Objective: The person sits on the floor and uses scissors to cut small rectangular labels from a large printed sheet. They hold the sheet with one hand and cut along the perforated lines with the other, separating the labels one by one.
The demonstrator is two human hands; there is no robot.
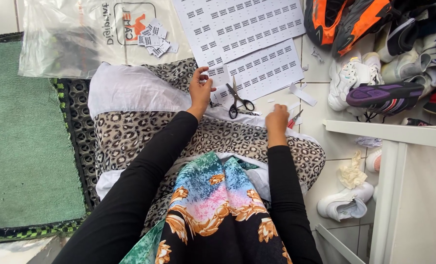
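Observation:
My left hand [200, 89] rests on a leopard-print cloth [130, 137], fingers pinching a small white paper label at the edge of a printed label sheet [264, 71]. Black-handled scissors [237, 100] lie shut on the cloth between my hands. My right hand [276, 120] is closed, knuckles up, and a small red-handled snipper [294, 119] pokes out from under it. A bigger printed label sheet [237, 24] lies farther away on the floor.
A clear plastic bag [71, 36] with a pile of cut labels [155, 38] lies at the back left. A green mat [17, 137] is left. Several shoes [384, 58] are piled right, beside a white frame [394, 166]. Paper scraps dot the tiles.

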